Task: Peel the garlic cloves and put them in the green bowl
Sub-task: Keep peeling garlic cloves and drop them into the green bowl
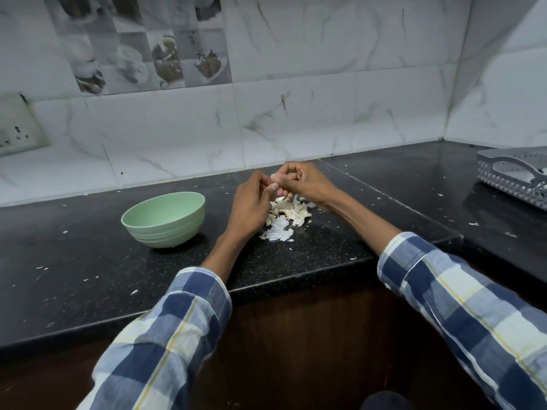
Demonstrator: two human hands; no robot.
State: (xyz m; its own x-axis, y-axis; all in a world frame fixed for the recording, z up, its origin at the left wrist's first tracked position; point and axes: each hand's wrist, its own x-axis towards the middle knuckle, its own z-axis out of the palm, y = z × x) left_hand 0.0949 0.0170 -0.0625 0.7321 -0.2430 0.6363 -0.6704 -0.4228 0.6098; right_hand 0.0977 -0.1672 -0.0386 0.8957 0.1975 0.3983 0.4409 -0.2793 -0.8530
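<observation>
A pale green bowl (163, 218) stands on the black counter, left of my hands; what lies inside it is hidden by its rim. My left hand (251, 202) and my right hand (305, 183) meet above the counter, fingers curled together around a small garlic clove (276, 177) that is mostly hidden between the fingertips. Directly beneath the hands lies a pile of white garlic skins and cloves (284, 218).
The black granite counter (88, 276) carries scattered white skin flecks. A grey perforated plastic tray (515, 179) sits at the far right. A tiled wall runs behind, with a wall socket (17, 128) at the left. The counter's front edge lies under my forearms.
</observation>
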